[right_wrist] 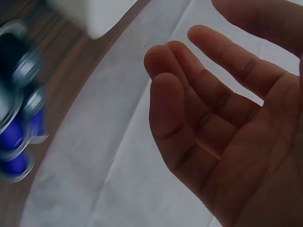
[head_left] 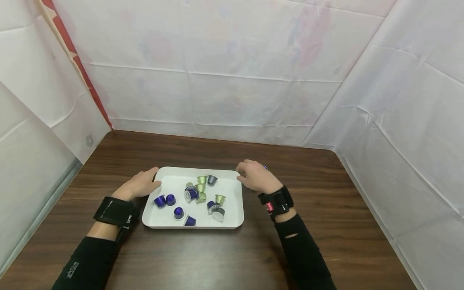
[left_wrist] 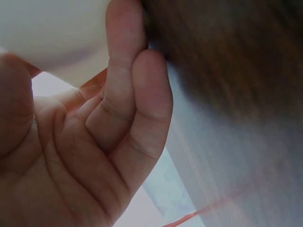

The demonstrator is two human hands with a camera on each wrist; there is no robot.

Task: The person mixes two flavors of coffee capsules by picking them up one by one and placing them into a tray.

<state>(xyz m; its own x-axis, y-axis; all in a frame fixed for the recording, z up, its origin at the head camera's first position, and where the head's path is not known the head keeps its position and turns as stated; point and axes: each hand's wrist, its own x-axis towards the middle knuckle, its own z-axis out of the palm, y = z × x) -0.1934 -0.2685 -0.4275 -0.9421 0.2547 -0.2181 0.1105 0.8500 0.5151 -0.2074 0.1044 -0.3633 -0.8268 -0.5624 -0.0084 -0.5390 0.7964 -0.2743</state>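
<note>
A white rectangular tray (head_left: 166, 219) lies on the brown table and bears several coffee capsules: dark blue ones (head_left: 170, 199), light green ones (head_left: 219, 199) and grey ones (head_left: 218, 214). My left hand (head_left: 139, 185) holds the tray's left edge, its thumb at the rim. In the left wrist view, the pale tray (left_wrist: 57, 38) runs between the thumb and the fingers (left_wrist: 125, 56). My right hand (head_left: 257, 177) is beside the tray's far right corner. Seen from the right wrist, its fingers (right_wrist: 168, 104) are loosely bent around nothing, with the tray corner (right_wrist: 102, 19) apart from them.
More blue capsules (right_wrist: 14, 137) stand on the table by my right hand, mostly hidden behind it in the head view. White sheeting (head_left: 217, 100) walls the table (head_left: 174, 257) at the back and both sides. A red strip (head_left: 77, 60) runs down the left corner.
</note>
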